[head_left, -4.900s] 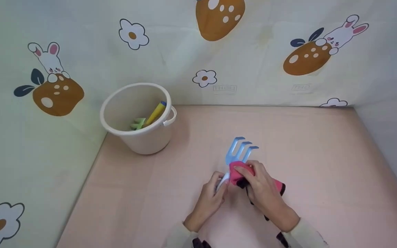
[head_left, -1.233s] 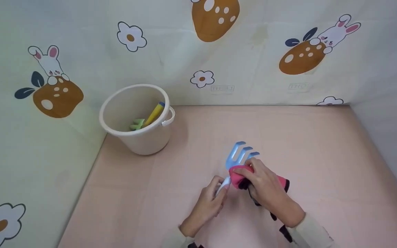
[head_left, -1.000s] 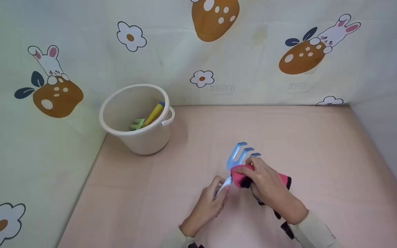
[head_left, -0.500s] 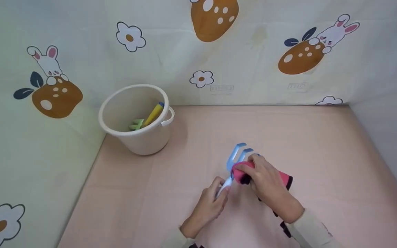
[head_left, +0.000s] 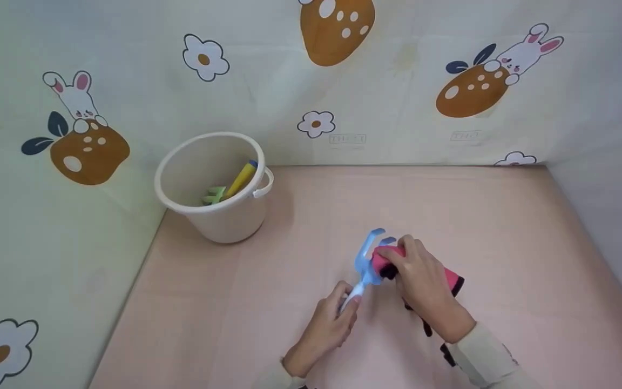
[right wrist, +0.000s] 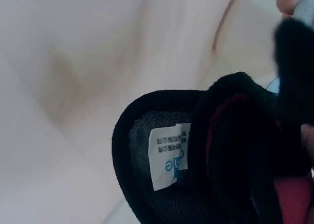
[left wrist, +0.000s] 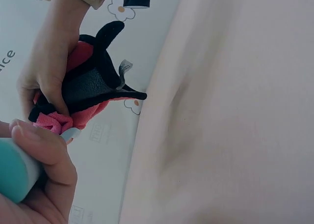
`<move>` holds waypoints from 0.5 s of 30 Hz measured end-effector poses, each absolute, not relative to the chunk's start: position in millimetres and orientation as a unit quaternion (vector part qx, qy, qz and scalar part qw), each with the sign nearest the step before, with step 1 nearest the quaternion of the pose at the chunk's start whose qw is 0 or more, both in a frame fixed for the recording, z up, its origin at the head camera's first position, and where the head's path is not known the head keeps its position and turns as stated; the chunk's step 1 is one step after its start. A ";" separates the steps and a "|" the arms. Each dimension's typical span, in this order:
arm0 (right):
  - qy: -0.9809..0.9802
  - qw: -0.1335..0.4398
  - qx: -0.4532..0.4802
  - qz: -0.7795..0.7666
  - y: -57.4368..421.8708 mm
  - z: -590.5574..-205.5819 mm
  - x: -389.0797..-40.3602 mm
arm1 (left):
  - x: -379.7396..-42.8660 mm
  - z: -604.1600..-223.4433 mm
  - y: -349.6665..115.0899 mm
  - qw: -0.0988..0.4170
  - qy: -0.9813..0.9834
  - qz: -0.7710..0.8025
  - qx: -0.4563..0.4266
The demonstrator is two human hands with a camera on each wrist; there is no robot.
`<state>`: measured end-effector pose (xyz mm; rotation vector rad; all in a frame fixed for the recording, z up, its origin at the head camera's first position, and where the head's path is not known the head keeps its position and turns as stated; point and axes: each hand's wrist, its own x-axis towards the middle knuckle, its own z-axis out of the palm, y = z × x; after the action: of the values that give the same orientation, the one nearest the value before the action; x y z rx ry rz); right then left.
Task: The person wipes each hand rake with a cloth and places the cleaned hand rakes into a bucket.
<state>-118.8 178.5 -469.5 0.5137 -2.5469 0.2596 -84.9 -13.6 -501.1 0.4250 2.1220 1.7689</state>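
My left hand [head_left: 328,323] grips the white handle of a small hand rake [head_left: 364,262] with a light blue head. In the left wrist view the handle's teal end [left wrist: 15,170] shows inside the curled fingers. My right hand [head_left: 424,283] pinches a folded pink cleaning cloth [head_left: 454,279] with black edging against the rake's tines. Part of the rake's head is hidden behind cloth and fingers; two tine tips show. The cloth's dark grey side [left wrist: 88,89] hangs below the right hand. Its white label [right wrist: 164,157] appears in the right wrist view.
A white bucket [head_left: 230,224] stands at the back left of the pinkish table [head_left: 505,227]. Inside lean a yellow handle [head_left: 243,179] with a blue end and a light green pronged piece [head_left: 215,194]. A printed backdrop [head_left: 268,102] rises around the table.
My right hand has slid the cloth up and right, from the rake's neck onto its tines. The neck is now uncovered, while the right-hand tine has become hidden. The left hand keeps its grip.
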 end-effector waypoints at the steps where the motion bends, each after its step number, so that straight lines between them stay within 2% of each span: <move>1: -0.942 0.262 0.188 0.095 179.1 -470.5 -119.2 | -84.5 -501.0 -13.4 0.174 0.748 0.624 0.148; 15: -0.953 0.244 0.165 0.068 179.9 -480.9 -123.9 | -81.2 -498.8 -9.3 0.191 0.749 0.623 0.122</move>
<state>-123.9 179.9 -480.9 0.4493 -2.6032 0.1859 -81.2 -9.3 -498.8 0.3427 2.1025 1.7498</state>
